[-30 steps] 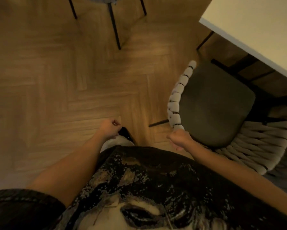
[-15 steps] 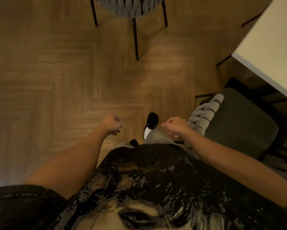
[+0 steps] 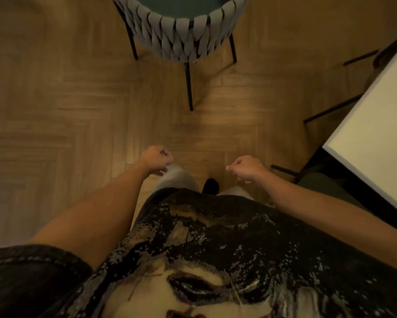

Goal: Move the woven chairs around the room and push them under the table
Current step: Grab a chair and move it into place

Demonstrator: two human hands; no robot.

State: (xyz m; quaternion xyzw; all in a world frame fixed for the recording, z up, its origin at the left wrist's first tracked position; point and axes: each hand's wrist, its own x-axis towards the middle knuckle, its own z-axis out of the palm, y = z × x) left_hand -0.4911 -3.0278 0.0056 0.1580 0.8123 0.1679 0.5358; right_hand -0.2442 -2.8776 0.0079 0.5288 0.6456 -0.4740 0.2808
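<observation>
Woven chair (image 3: pixel 181 35) ahead; hands loosely curled, empty.

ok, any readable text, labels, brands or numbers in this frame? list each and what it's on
None readable. The shirt carries a printed picture but no legible lettering. The woven chair, the table and the floor show no text, labels or numbers.

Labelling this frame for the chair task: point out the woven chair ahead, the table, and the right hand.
woven chair (image 3: pixel 181 40), head view, woven backrest.
table (image 3: pixel 381 125), head view, bare white top.
right hand (image 3: pixel 246 168), head view, back of hand.
</observation>
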